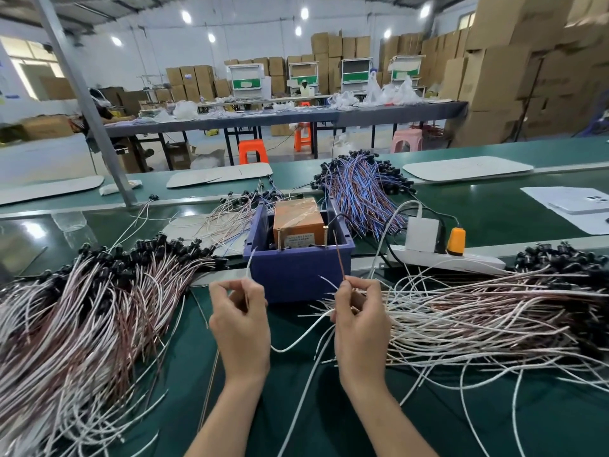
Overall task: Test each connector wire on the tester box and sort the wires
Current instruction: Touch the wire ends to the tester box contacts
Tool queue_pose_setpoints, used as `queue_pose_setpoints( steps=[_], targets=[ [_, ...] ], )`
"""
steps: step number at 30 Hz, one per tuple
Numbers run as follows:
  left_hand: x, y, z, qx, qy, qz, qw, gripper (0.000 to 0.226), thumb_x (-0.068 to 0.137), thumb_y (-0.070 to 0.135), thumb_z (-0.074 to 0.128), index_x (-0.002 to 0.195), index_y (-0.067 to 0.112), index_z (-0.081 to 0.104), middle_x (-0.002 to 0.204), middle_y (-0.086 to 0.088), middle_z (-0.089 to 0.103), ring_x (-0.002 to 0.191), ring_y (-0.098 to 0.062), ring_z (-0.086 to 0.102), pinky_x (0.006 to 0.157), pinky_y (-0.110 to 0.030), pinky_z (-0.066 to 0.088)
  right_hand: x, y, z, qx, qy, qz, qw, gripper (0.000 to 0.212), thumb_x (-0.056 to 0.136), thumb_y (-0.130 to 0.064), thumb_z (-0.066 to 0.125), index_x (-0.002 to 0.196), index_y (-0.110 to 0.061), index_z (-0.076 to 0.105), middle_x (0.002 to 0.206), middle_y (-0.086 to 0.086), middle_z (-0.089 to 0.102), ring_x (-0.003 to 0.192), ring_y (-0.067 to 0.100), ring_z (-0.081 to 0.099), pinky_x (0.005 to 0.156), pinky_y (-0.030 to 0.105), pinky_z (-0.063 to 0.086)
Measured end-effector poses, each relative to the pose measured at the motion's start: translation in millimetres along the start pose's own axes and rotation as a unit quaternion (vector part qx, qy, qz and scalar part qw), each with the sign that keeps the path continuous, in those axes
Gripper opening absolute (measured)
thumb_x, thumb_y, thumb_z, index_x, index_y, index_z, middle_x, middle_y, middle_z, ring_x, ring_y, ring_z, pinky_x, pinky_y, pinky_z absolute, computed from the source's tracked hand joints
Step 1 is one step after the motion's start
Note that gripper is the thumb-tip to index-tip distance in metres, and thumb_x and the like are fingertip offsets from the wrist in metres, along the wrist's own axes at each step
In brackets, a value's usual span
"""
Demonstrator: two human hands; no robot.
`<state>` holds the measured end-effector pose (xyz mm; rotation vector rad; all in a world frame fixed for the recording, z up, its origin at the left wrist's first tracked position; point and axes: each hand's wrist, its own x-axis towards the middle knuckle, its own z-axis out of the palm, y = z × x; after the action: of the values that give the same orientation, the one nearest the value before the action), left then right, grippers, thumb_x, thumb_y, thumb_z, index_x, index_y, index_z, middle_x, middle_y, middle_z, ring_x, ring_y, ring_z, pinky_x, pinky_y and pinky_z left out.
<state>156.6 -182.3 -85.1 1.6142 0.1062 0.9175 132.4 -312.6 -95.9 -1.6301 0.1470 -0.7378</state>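
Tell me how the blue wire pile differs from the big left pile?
The blue pile has blue and reddish wires; the left pile is white and reddish-brown, with no blue. The blue pile lies behind the purple bin; the left pile lies nearer, left of it. Both end in black connectors.

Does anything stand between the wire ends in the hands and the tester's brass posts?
Nothing visible does. Between the white wire, the brown wire and the brass posts lies only the front wall of the blue bin, and the posts rise above its rim.
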Motion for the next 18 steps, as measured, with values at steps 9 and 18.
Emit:
queue_pose_setpoints(
  steps=[9, 18],
  targets=[
    [2.2, -4.1, 4.4, 0.023, -0.042, 0.025, 0.999, 0.015, 0.098, 0.03, 0.059, 0.085, 0.028, 0.051, 0.059, 0.01, 0.06, 0.046, -0.002, 0.051, 0.045, -0.008, 0.034, 0.2, 1.5, 0.2, 0.005, -0.004, 0.006, 1.0, 0.004, 0.1, -0.032, 0.056, 0.098, -0.03, 0.059, 0.059, -0.002, 0.063, 0.047, 0.008, 0.053, 0.049, 0.029, 0.042],
    [2.6, -6.3, 6.3, 0.031, -0.042, 0.044, 0.998, 0.017, 0.098, 0.028, 0.06, 0.087, 0.036, 0.05, 0.076, 0.03, 0.066, 0.063, 0.001, 0.062, 0.053, -0.006, 0.039, 1.4, 3.3, -1.3, 0.006, 0.007, 0.019, 1.0, 0.006, 0.1, -0.034, 0.055, 0.098, -0.03, 0.059, 0.067, -0.001, 0.066, 0.051, 0.012, 0.053, 0.055, 0.032, 0.042]
  ],
)
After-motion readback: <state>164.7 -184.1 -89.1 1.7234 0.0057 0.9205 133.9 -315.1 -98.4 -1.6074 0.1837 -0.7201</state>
